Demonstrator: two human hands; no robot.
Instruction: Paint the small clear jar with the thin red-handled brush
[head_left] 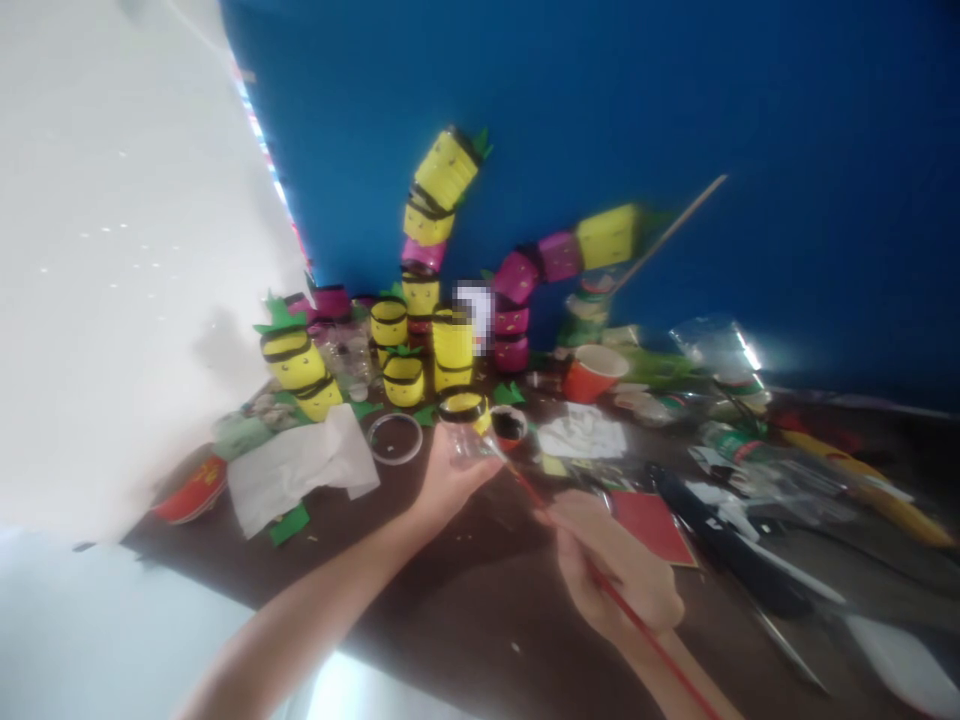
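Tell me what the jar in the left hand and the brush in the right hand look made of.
Jar: probably clear glass or plastic; the lower body is see-through, with a matte yellow painted band edged in black at the top. Brush: thin rigid handle, glossy red, likely lacquered wood or plastic; the blur leaves it open.

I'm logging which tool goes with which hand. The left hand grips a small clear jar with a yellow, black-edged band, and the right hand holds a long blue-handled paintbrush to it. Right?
Not quite: the head view shows the long paintbrush in the right hand has a red handle, not blue. The rest holds: the left hand grips the small clear jar with a yellow, black-edged band, and the brush tip reaches it.
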